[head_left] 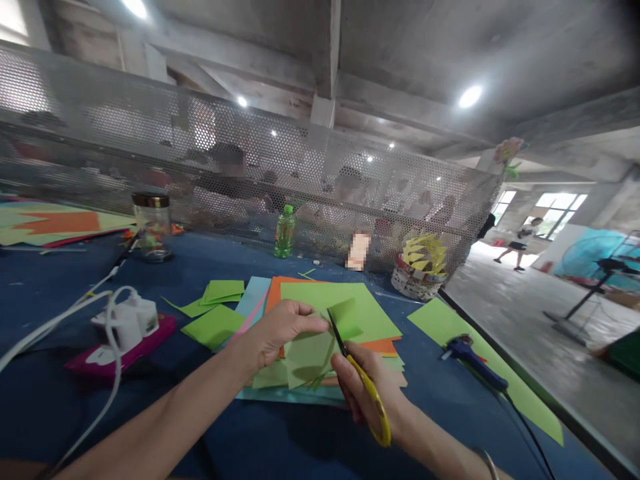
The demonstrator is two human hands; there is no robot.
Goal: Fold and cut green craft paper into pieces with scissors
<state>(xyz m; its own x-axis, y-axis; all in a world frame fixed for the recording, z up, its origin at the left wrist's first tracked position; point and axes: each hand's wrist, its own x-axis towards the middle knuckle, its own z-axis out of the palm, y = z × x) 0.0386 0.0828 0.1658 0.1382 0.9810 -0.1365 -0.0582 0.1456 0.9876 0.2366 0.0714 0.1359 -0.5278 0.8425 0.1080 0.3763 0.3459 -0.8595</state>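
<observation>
Near the middle of the view, my left hand (287,327) pinches a pale green paper piece (307,357) between thumb and fingers. My right hand (367,383) is closed round the yellow handles of a pair of scissors (373,397). The dark blades point up and left and meet the paper close to my left fingertips. A green flap of paper (347,320) stands up just right of the blades. Beneath both hands lies a stack of coloured sheets, with a large light green sheet (377,310) on top and orange and blue edges showing.
Small green pieces (215,327) lie left of the stack. Further left is a pink power strip (165,330) with white cables. A glue gun (477,363) rests on green paper at right. Behind stand a jar (153,230), a green bottle (284,233) and a basket (415,280).
</observation>
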